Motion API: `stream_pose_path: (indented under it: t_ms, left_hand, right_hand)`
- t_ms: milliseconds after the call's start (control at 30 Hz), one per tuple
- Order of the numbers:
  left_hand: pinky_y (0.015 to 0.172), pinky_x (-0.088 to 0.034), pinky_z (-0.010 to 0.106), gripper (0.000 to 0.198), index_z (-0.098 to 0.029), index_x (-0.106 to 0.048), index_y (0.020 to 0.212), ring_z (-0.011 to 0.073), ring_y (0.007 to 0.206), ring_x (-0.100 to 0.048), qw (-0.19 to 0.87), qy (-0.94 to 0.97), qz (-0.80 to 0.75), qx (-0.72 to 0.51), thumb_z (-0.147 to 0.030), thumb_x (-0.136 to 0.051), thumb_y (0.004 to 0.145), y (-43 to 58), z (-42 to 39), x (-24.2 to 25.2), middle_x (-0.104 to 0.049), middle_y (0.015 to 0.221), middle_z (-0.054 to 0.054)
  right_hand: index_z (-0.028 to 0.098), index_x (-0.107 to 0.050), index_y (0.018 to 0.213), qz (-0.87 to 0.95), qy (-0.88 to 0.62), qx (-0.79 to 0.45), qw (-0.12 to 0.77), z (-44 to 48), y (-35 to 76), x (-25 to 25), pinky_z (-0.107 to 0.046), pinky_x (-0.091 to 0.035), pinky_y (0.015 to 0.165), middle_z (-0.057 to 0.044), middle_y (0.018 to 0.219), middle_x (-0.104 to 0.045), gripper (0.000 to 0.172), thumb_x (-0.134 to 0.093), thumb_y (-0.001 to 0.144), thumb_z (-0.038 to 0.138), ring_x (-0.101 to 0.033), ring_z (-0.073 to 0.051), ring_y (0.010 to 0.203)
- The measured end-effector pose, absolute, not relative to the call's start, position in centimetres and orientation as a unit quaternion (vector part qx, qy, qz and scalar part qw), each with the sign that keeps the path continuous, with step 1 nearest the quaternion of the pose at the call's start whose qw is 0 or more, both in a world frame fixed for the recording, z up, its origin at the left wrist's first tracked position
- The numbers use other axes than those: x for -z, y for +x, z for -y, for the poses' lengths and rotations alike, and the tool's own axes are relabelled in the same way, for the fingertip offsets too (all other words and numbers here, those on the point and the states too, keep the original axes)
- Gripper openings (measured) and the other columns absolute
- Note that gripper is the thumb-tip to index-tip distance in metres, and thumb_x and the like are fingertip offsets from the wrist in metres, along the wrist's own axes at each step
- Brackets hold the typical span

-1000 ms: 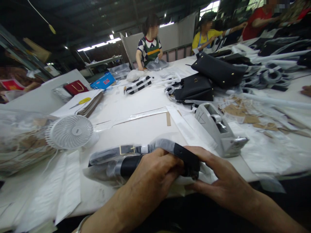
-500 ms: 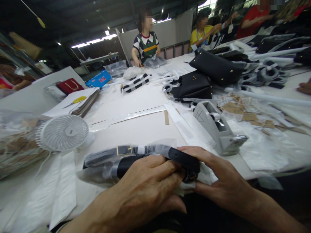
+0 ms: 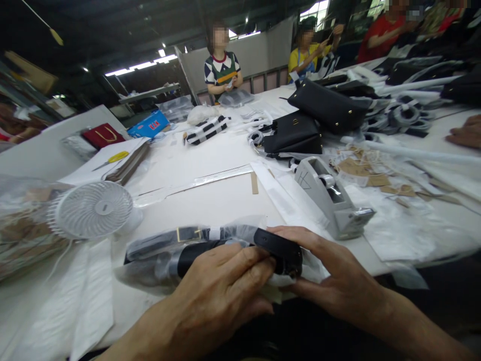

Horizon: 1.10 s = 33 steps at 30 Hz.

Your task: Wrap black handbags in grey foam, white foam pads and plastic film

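At the near table edge lies a black bag strap (image 3: 278, 245), folded into a long bundle, partly covered with clear plastic film (image 3: 150, 271). A gold buckle (image 3: 184, 234) shows on its upper length. My left hand (image 3: 221, 286) lies over the middle of the bundle, fingers curled and pressing against its inner side near the right bend. With thumb and fingers around the right end, my right hand (image 3: 330, 265) grips the strap and the film there. My left fingertips are partly hidden by the strap.
A white fan (image 3: 93, 210) stands left, a grey tape dispenser (image 3: 330, 195) right. Yellow-handled scissors (image 3: 112, 159) lie on a paper stack. Black handbags (image 3: 296, 133) and cardboard tags (image 3: 361, 168) fill the right side. Co-workers (image 3: 221, 70) are across the table; another person's hand (image 3: 466, 133) shows far right.
The whole view has shifted slightly, so the table things appear a little further left. Both my hands keep hold of the strap. The co-worker opposite has raised a hand from the table.
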<state>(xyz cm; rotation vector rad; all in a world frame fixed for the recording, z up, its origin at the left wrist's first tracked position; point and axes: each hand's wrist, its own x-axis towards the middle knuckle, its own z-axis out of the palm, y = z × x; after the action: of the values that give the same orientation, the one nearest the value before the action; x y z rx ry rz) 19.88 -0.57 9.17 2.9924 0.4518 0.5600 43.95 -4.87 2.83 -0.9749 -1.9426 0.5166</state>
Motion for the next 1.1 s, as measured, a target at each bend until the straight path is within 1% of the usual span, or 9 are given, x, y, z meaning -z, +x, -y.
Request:
stream_pose_path:
  t_ms: [233,367,433,500,600,733,833,933,1100]
  left_hand:
    - [0.073,-0.054,0.029,0.022,-0.013,-0.058,0.119,0.0177,0.083,-0.064,0.040,0.970,-0.138,-0.194,-0.017,-0.052,0.098,20.2,0.4,-9.3,-0.069,0.105,0.009]
    - [0.074,-0.052,0.030,0.023,-0.013,-0.058,0.120,0.0179,0.083,-0.063,0.026,0.975,-0.125,-0.180,-0.015,-0.053,0.097,20.1,0.2,-9.3,-0.069,0.108,0.009]
    - [0.077,-0.052,0.032,0.023,-0.012,-0.057,0.119,0.0192,0.088,-0.062,0.025,0.982,-0.111,-0.154,-0.019,-0.055,0.097,20.3,-0.1,-9.2,-0.068,0.111,0.009]
    - [0.076,-0.051,0.033,0.017,-0.014,-0.059,0.107,0.0201,0.087,-0.062,0.029,0.986,-0.102,-0.131,-0.028,-0.055,0.098,20.8,-0.2,-9.3,-0.068,0.105,0.008]
    - [0.071,-0.050,0.033,0.026,-0.016,-0.059,0.089,0.0203,0.082,-0.062,0.037,0.990,-0.106,-0.091,-0.040,-0.055,0.098,21.6,-0.3,-9.6,-0.067,0.093,0.005]
    - [0.066,-0.049,0.031,0.034,-0.017,-0.061,0.084,0.0199,0.079,-0.064,0.049,0.989,-0.134,-0.027,-0.049,-0.061,0.092,22.2,-0.5,-10.0,-0.066,0.086,0.004]
    - [0.072,-0.052,0.031,0.024,-0.019,-0.062,0.094,0.0201,0.086,-0.065,0.081,0.985,-0.147,-0.050,-0.043,-0.063,0.093,21.7,-0.6,-10.0,-0.067,0.095,0.003]
    - [0.076,-0.053,0.029,0.021,-0.017,-0.058,0.110,0.0181,0.089,-0.064,0.096,0.973,-0.161,-0.138,-0.033,-0.059,0.096,20.8,-0.4,-9.8,-0.066,0.102,0.005]
    - [0.072,-0.054,0.026,0.010,-0.015,-0.059,0.105,0.0151,0.083,-0.065,0.061,0.963,-0.151,-0.214,-0.021,-0.055,0.098,20.1,0.1,-9.2,-0.067,0.096,0.005]
  right_hand:
    - [0.028,-0.042,0.140,0.780,-0.395,-0.208,0.439,5.0,43.8,-2.8,-0.034,-0.046,0.110,-0.006,0.136,-0.061,0.068,-0.073,0.081,0.016,-0.058,-0.021,0.126]
    - [0.029,-0.042,0.140,0.780,-0.396,-0.205,0.440,4.9,43.8,-2.8,-0.032,-0.046,0.110,-0.006,0.136,-0.061,0.067,-0.073,0.082,0.017,-0.058,-0.020,0.125]
    - [0.028,-0.042,0.140,0.779,-0.397,-0.201,0.442,4.8,43.8,-2.8,-0.032,-0.046,0.109,-0.006,0.135,-0.062,0.065,-0.071,0.083,0.017,-0.059,-0.020,0.125]
    - [0.028,-0.043,0.140,0.780,-0.396,-0.200,0.441,4.8,43.8,-2.8,-0.033,-0.047,0.109,-0.006,0.135,-0.062,0.064,-0.071,0.083,0.016,-0.059,-0.020,0.124]
    - [0.028,-0.045,0.139,0.780,-0.395,-0.199,0.442,4.8,43.7,-2.8,-0.034,-0.048,0.108,-0.007,0.135,-0.062,0.063,-0.071,0.083,0.016,-0.059,-0.021,0.124]
    - [0.027,-0.046,0.139,0.777,-0.401,-0.191,0.446,5.0,43.6,-2.8,-0.036,-0.049,0.107,-0.007,0.133,-0.063,0.064,-0.070,0.081,0.014,-0.060,-0.023,0.123]
    - [0.027,-0.047,0.139,0.770,-0.408,-0.186,0.454,5.0,43.5,-3.0,-0.036,-0.051,0.105,-0.007,0.132,-0.064,0.065,-0.071,0.080,0.015,-0.062,-0.023,0.121]
    - [0.028,-0.047,0.138,0.765,-0.415,-0.188,0.455,4.9,43.5,-3.2,-0.034,-0.051,0.104,-0.006,0.130,-0.065,0.066,-0.074,0.078,0.015,-0.063,-0.023,0.119]
    - [0.028,-0.047,0.138,0.763,-0.419,-0.192,0.454,4.8,43.5,-3.1,-0.033,-0.051,0.104,-0.005,0.130,-0.065,0.068,-0.074,0.077,0.014,-0.063,-0.022,0.119]
